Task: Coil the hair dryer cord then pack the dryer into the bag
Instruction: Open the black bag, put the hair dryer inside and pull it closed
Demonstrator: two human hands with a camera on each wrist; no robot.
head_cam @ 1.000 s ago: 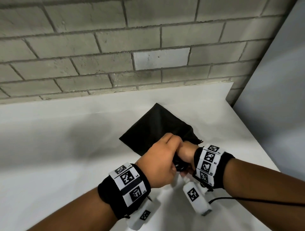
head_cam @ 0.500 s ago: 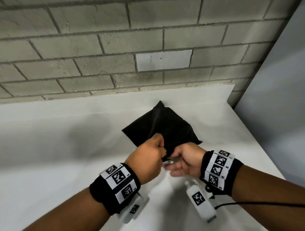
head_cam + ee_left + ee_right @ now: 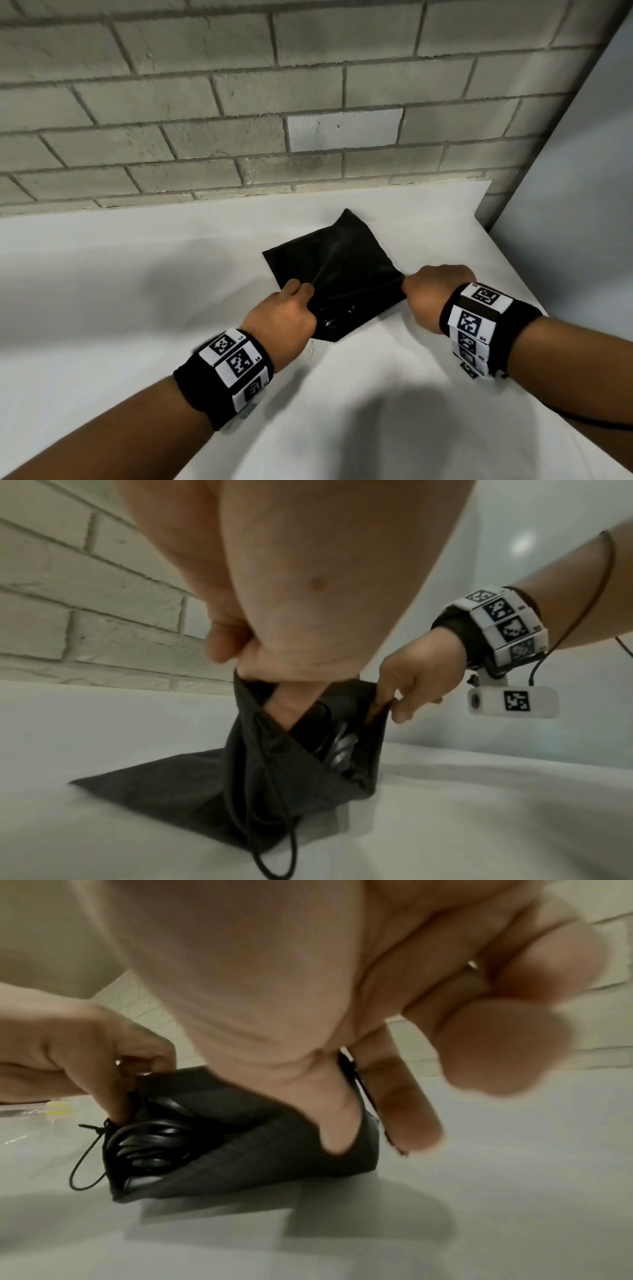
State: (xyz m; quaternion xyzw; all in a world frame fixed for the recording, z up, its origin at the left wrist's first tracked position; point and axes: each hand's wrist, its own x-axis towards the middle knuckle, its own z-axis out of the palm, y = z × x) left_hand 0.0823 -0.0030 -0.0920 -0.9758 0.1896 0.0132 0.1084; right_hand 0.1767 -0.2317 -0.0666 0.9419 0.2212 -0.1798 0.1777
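A black drawstring bag (image 3: 342,270) lies on the white table (image 3: 137,308), its mouth toward me. My left hand (image 3: 291,308) pinches the left side of the mouth rim and my right hand (image 3: 428,291) pinches the right side, holding it stretched wide. Inside the opening sits the black hair dryer with its coiled cord (image 3: 150,1139), also seen as a dark shape (image 3: 329,739) in the left wrist view. The bag's drawstring loop (image 3: 85,1161) hangs loose at the left corner of the mouth.
A grey brick wall (image 3: 239,102) backs the table. A pale panel (image 3: 582,205) stands at the right, past the table's right edge. A clear plastic item with a yellow bit (image 3: 58,1107) lies far left on the table.
My hands were together at the bag's mouth; they have moved apart, each pulling a side of the rim, and the mouth now stands stretched wide.
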